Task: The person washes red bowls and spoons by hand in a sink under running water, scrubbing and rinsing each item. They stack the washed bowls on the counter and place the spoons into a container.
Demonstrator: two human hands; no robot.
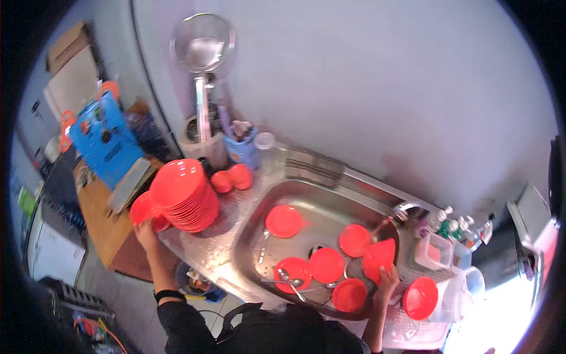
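Observation:
My left hand [143,230] reaches out to the left, its fingers at the lower rim of a red bowl [141,207]. That bowl sits against a tall stack of red bowls [187,197] on the metal counter. Over the right end of the sink [244,251], my right hand [387,278] grips a tilted red bowl [378,258] by its edge, near the tap [407,207]. Several red dishes lie in the basin, among them a shallow dish [284,221] and a dish [326,265]. Metal spoons [291,279] rest across one of them.
A red bowl [420,298] stands right of the sink, near a clear plastic container [433,252] and soap bottles [451,227]. Behind the stack are two red cups [231,179], a blue utensil holder [243,150] and a large strainer [203,44]. A bin [197,280] is below the counter.

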